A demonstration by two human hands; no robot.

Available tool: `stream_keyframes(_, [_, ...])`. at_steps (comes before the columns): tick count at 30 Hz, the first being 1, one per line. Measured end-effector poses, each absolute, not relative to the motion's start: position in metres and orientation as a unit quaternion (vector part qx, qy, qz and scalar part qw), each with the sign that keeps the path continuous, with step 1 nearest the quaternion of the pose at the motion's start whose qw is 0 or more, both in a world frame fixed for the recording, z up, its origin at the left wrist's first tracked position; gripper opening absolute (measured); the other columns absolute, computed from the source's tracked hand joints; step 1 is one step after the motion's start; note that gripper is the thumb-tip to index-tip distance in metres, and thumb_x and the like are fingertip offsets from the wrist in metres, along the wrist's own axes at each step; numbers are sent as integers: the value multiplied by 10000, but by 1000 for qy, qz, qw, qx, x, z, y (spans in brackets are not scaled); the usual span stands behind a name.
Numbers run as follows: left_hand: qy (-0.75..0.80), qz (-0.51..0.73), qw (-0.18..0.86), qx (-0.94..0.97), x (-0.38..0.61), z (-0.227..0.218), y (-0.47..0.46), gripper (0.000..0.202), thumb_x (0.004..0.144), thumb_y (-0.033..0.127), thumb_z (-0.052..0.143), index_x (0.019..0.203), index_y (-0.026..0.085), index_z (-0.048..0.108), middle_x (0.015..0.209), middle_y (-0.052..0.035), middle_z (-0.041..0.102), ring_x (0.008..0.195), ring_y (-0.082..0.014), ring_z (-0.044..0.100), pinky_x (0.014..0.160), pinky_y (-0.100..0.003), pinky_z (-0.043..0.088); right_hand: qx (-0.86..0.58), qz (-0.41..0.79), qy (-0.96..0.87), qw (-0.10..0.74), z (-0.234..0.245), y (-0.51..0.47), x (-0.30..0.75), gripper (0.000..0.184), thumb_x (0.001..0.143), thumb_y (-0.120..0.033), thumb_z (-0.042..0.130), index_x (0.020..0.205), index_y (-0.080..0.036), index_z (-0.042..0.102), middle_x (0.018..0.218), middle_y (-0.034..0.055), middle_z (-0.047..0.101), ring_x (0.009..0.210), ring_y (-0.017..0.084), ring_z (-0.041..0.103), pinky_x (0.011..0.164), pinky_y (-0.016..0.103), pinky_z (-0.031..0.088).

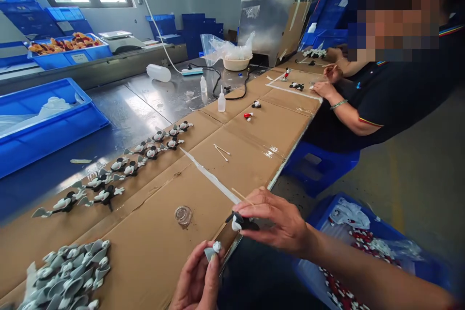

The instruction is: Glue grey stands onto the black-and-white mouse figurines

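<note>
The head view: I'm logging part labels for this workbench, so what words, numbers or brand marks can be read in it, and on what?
None can be read.
White label on the blue crate: too small and blurred.
Squeeze bottles: no legible print.
Figure piece in the right hand and grey piece in the left hand: no visible text.

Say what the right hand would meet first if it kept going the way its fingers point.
The right hand points left across the cardboard; first in line looks like the small clear dish, though depth is uncertain.
</note>
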State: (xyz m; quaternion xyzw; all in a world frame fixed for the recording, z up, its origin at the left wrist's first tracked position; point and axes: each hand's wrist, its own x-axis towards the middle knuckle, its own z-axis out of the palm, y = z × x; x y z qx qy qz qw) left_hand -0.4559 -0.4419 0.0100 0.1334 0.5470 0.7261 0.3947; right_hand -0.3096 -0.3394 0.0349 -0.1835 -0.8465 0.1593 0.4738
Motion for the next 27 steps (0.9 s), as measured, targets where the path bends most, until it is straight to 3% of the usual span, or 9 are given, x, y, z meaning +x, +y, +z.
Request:
stream_keyframes(9, [525,767,304,211,-467,1,-449,245,651,193,841,876,176,745,822,-48,768,699,-208,739,705,-301,624,-157,167,-861,455,44,-362,-323,349,857,-142,717,1174,-127,570,1031,104,717,936,147,674,856,302,546])
stream_keyframes(17, [504,768,232,318,-471,-1,-453,266,691,73,774,931,183,741,924,-1,764,738,-159,739,738,-205,606,-149,169,-857,464,44,-366,-328,319,863,-131,710,1157,-105,587,1044,115,713,939,155,668,843,315,553])
stream_keyframes(27, [488,751,198,398,-477,-4,-456,343,718,2,721,1008,184,719,1012,28,748,813,-135,734,796,-176,592,-146,169,-862,455,42,-365,-327,298,863,-139,710,1136,-86,603,1063,127,709,957,161,654,866,324,550])
